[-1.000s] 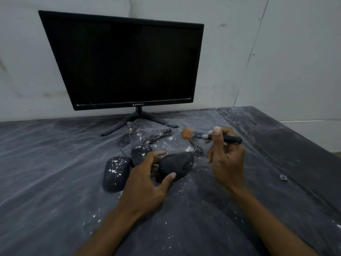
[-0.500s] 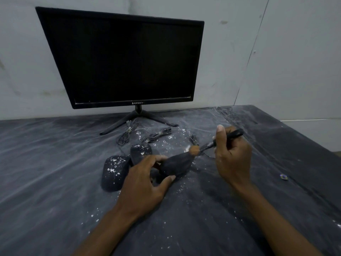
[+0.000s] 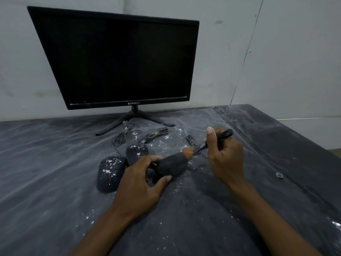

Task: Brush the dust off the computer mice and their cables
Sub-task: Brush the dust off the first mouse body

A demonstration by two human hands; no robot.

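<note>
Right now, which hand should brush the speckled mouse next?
The right hand, probably: it already holds the brush, while the left hand grips the mouse being brushed, beside the speckled mouse.

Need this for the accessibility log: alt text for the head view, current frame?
A person's left hand grips a black computer mouse while the right hand holds a small brush, bristles on the mouse's far end. Two dust-speckled mice and bundled cables lie on a dusty black table before a dark monitor.
</note>
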